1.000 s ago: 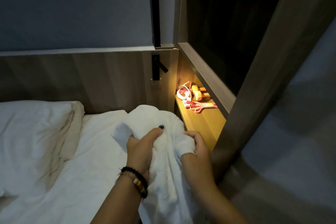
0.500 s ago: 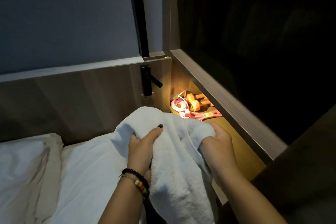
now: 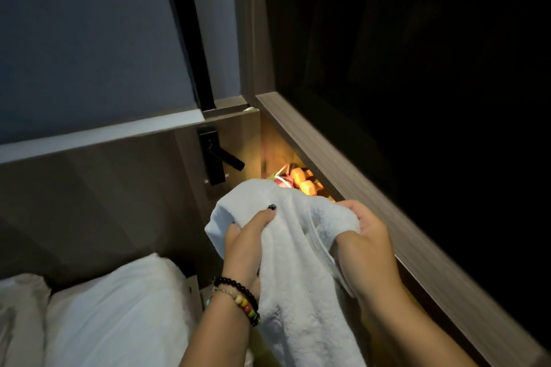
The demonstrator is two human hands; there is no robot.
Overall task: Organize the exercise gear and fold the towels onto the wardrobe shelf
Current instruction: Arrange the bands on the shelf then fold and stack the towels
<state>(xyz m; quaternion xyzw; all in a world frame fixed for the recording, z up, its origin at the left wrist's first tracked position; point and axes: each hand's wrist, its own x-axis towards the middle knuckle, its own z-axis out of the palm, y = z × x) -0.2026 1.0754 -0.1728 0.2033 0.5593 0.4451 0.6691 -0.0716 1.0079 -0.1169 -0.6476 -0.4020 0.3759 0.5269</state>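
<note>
A white towel (image 3: 293, 265) hangs bunched between both hands in front of the lit wardrobe shelf. My left hand (image 3: 246, 243), with bead bracelets at the wrist, grips its left side with the thumb on top. My right hand (image 3: 368, 240) clutches the towel's right edge, close to the wooden shelf front (image 3: 351, 176). Behind the towel, on the lit shelf, lie orange dumbbells (image 3: 302, 180) and a pink-and-white cord (image 3: 281, 180), partly hidden by the towel.
A bed with a white sheet (image 3: 119, 316) lies at lower left, under a wooden headboard (image 3: 98, 194). A black lamp bracket (image 3: 216, 158) sticks out from the headboard beside the shelf. The wardrobe's upper space (image 3: 417, 68) is dark.
Both hands have carried the towel up and toward the shelf, covering more of the gear. The view has swung right, so less of the bed shows.
</note>
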